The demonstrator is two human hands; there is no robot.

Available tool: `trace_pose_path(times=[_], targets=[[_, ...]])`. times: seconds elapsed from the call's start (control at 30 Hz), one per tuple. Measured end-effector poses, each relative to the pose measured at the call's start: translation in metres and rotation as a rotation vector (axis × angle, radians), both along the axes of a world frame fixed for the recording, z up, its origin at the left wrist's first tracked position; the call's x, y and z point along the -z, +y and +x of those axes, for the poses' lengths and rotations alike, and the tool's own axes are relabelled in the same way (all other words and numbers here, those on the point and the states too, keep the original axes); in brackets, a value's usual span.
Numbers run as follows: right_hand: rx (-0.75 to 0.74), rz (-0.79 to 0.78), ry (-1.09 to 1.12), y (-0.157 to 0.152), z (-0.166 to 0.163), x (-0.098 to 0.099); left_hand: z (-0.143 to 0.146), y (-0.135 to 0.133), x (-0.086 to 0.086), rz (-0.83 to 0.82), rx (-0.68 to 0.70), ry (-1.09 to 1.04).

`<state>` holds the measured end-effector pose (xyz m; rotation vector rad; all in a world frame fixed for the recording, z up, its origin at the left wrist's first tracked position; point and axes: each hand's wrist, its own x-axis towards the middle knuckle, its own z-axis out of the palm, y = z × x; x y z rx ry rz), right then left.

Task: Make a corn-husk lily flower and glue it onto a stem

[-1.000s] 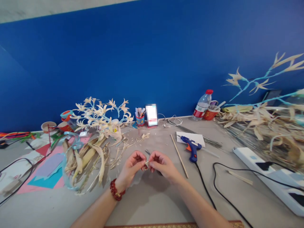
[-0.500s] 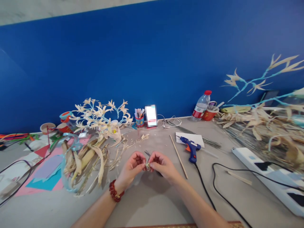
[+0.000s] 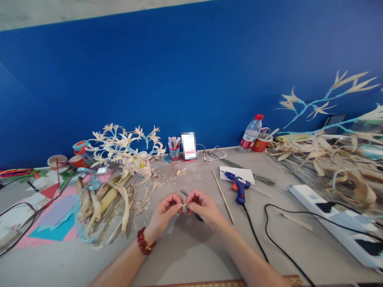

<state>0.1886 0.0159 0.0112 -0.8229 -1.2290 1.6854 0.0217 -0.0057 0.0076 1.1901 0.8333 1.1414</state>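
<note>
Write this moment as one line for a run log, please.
left hand: pinching small pale piece | right hand: pinching same piece | nearby: glue gun, wooden stick, husk pile | surface: grey table

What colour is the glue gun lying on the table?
The glue gun is blue with an orange trigger; the head view shows it.

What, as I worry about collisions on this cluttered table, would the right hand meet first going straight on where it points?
The right hand points left, pinching a small pale piece; straight beyond comes the left hand, fingertips apparently on the same piece.
</note>
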Motion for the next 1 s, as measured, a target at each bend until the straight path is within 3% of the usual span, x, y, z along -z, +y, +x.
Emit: trace_pose_path(times=[0.4,0.6,0.7,0.87,1.0], targets=[[0.011,-0.005,-0.021,-0.001,0.001,-0.003,-0.002,0.002,-0.001,-0.236,0.066,-0.270],[0.000,-0.032,-0.001,0.001,0.000,0.002,-0.013,0.005,-0.004,-0.392,0.314,-0.274],[-0.004,-0.023,-0.001,0.001,0.000,0.003,-0.012,0.005,-0.004,-0.362,0.241,-0.190],[-0.006,-0.003,-0.010,0.002,0.000,0.003,-0.005,0.001,-0.002,-0.178,0.084,0.083],[-0.054,0.014,0.005,0.001,0.001,0.002,-0.005,0.001,0.001,-0.213,0.094,0.029]])
